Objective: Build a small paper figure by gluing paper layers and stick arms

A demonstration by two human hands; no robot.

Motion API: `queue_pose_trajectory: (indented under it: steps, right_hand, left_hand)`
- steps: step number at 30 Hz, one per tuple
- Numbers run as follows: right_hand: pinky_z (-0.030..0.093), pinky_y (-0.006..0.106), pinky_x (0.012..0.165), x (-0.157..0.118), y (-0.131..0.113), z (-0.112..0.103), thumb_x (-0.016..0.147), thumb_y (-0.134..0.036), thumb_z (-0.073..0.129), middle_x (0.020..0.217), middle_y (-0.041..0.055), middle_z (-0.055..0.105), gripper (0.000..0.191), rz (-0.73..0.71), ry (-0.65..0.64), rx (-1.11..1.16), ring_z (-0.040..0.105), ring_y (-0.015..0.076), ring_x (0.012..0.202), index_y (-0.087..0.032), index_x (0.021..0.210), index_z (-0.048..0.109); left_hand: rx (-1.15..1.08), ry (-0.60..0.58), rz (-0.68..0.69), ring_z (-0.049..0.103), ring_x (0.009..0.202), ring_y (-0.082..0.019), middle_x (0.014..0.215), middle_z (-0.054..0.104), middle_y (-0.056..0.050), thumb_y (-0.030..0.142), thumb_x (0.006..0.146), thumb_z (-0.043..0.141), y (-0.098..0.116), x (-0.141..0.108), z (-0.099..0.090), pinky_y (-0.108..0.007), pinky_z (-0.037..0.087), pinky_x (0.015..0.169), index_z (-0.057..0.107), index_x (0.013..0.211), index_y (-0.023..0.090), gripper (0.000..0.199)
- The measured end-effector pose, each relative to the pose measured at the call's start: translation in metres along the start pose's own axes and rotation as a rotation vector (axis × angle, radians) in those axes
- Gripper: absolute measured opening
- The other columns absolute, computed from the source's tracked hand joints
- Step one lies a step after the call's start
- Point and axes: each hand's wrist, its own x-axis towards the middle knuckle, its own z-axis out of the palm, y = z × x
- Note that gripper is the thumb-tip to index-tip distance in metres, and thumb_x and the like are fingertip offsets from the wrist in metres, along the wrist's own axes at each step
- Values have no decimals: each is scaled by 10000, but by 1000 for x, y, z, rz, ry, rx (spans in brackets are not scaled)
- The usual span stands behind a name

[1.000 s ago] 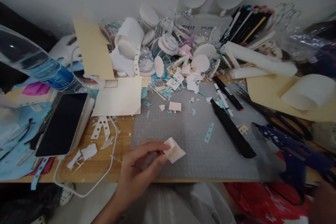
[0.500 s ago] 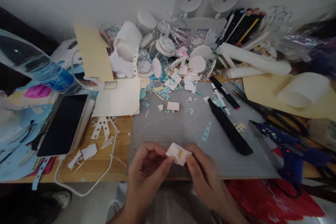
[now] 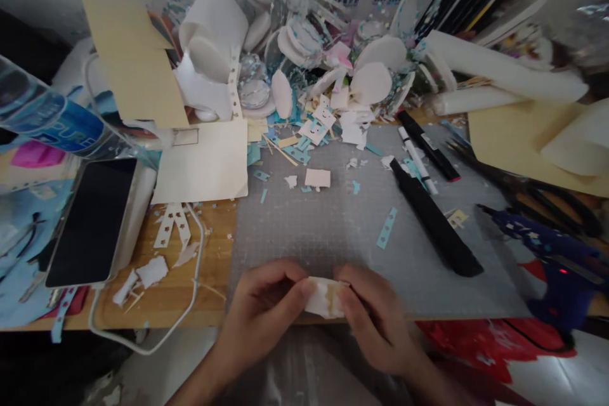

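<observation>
A small white paper piece [image 3: 325, 297] with a tan patch is held just above the front edge of the grey cutting mat [image 3: 304, 222]. My left hand [image 3: 271, 311] pinches its left end between thumb and fingers. At its right end, the thumb and fingers of my right hand [image 3: 373, 314] are closed on it. Farther back on the mat lie a small pinkish paper rectangle [image 3: 318, 177] and a light blue punched strip [image 3: 387, 228].
Right: a black sheath-like object [image 3: 435, 219], pens, scissors [image 3: 547, 200] and a blue glue gun [image 3: 556, 266]. Left: a phone [image 3: 92, 222], white cable, bottle [image 3: 61, 114] and cream card [image 3: 204, 165]. White discs and paper scraps crowd the back.
The view has shifted closer to the table. The paper piece has turned from a tilted angle to nearly level between my hands, and both hands still grip it.
</observation>
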Motion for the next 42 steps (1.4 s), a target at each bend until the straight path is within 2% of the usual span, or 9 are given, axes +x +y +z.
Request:
queue_pose_trajectory:
  steps: [7, 13, 17, 22, 29, 32, 35, 39, 42]
  right_hand:
    - [341, 251, 526, -1, 1, 0, 954, -177, 401, 620, -36, 495, 194, -1, -15, -18, 460, 101, 542, -216, 771, 449]
    - [343, 261, 526, 0, 1, 1, 953, -181, 404, 621, -30, 508, 198, 0, -24, -8, 469, 108, 546, -216, 766, 458]
    - [340, 255, 524, -1, 1, 1, 958, -192, 407, 623, -34, 518, 204, 13, -17, -1, 470, 104, 549, -215, 763, 462]
    - [350, 255, 537, 0, -1, -1, 973, -209, 397, 635, -34, 530, 220, 22, -34, -13, 471, 103, 555, -215, 765, 470]
    - [355, 259, 540, 1, 0, -2, 1009, -330, 345, 667, -21, 509, 278, 84, -73, 149, 469, 113, 583, -219, 790, 475]
    - [352, 251, 541, -1, 3, -1, 997, -313, 393, 680, -22, 500, 238, 131, -76, 176, 455, 112, 590, -218, 801, 490]
    - [335, 235, 517, -1, 4, 0, 990, -290, 431, 652, -35, 472, 231, 173, -48, 242, 423, 104, 566, -218, 776, 480]
    - [316, 209, 475, 0, 5, 2, 993, -318, 445, 640, -45, 423, 254, 240, 58, 371, 384, 97, 546, -214, 765, 487]
    - [328, 202, 469, 1, 6, 3, 984, -339, 462, 650, -37, 419, 264, 241, 88, 411, 389, 100, 552, -210, 755, 487]
  left_hand:
    - [48, 36, 86, 514, 572, -112, 616, 584, 3, 230, 826, 655, -2, 1, 1, -184, 423, 522, 628, 652, 177, 184]
    - [147, 83, 260, 498, 565, -112, 606, 554, 20, 161, 831, 633, -8, 1, 2, -204, 396, 527, 592, 652, 189, 186]
    - [146, 21, 230, 494, 581, -118, 618, 541, 14, 209, 907, 541, -6, -2, -1, -215, 395, 540, 577, 667, 188, 244]
    - [247, -46, 247, 458, 559, -109, 595, 507, 24, 209, 888, 569, -3, 0, 0, -216, 369, 524, 528, 638, 185, 255]
    - [314, 27, 242, 423, 526, -103, 572, 468, 30, 224, 901, 568, -5, 1, 2, -223, 333, 495, 531, 613, 186, 293]
    - [305, 32, 217, 410, 524, -110, 571, 460, 26, 271, 917, 562, -8, -1, 1, -232, 320, 484, 550, 616, 187, 313]
    - [246, 37, 216, 419, 525, -120, 562, 471, 16, 342, 945, 528, -8, -1, -1, -240, 335, 489, 550, 600, 189, 378]
    - [129, 2, 203, 519, 568, -139, 583, 572, -20, 435, 991, 419, -4, -1, -3, -250, 416, 562, 606, 623, 183, 484]
    - [128, 27, 201, 545, 582, -139, 607, 609, -23, 432, 930, 550, -4, 0, -1, -235, 434, 560, 637, 652, 178, 386]
